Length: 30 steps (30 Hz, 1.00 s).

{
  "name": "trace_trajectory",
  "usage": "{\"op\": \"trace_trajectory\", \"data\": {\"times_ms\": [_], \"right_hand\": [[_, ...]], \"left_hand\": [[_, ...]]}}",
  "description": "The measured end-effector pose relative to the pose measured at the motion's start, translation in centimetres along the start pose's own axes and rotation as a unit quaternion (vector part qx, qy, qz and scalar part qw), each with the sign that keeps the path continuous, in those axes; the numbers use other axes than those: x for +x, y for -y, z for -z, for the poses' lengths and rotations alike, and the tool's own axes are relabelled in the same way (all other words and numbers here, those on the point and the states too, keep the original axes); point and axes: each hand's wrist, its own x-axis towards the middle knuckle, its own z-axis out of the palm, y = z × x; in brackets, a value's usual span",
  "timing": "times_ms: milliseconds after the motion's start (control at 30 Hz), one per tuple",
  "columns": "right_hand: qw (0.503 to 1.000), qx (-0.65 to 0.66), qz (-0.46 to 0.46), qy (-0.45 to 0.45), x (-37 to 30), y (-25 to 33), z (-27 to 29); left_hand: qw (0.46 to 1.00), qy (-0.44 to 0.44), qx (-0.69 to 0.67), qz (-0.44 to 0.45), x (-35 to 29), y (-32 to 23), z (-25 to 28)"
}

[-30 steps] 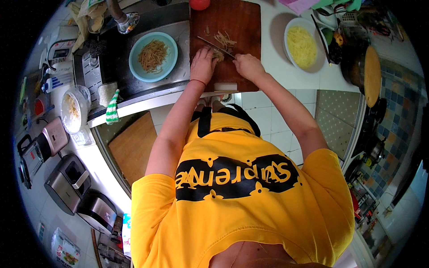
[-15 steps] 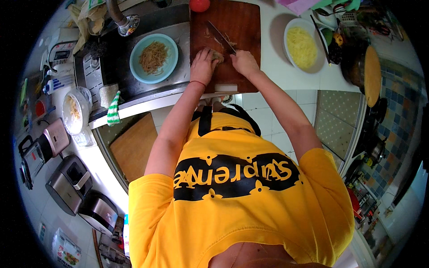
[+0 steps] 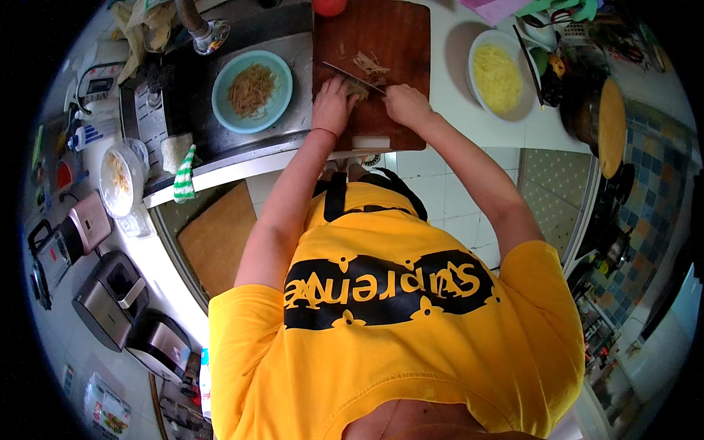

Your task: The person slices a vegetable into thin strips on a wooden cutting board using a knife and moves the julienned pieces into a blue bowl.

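Observation:
On the brown cutting board, my left hand is closed over a pale brown piece of food, its exact kind unclear. My right hand grips a knife by the handle. The blade lies slantwise just beyond the left fingertips, its tip toward the board's left edge. Thin brownish shreds lie in a small heap past the blade. Left of the board, a light blue bowl contains similar brown shreds.
The blue bowl stands over the dark sink, near the faucet. A white bowl of yellow shreds is on the counter at right, chopsticks beside it. A red round object sits at the board's far left corner.
The knife has swung to a flatter slant, its tip moving left and nearer to me. More shreds now show heaped beyond the blade. My left hand has barely moved.

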Motion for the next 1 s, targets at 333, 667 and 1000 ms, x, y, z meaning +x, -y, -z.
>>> {"op": "trace_trajectory", "data": {"times_ms": [333,667,1000], "right_hand": [[0.983,0.134,-0.081,-0.095,0.5,0.6,-0.8],[0.998,0.04,-0.045,-0.036,-1.8,0.2,-1.1],[0.995,0.063,-0.053,-0.058,-2.4,0.5,0.4]], "left_hand": [[0.998,-0.057,0.016,-0.035,-0.3,-0.2,0.7],[0.997,-0.016,0.047,-0.066,-1.6,-1.2,-0.6],[1.0,-0.001,0.01,-0.025,-1.0,-1.4,-0.3]]}}
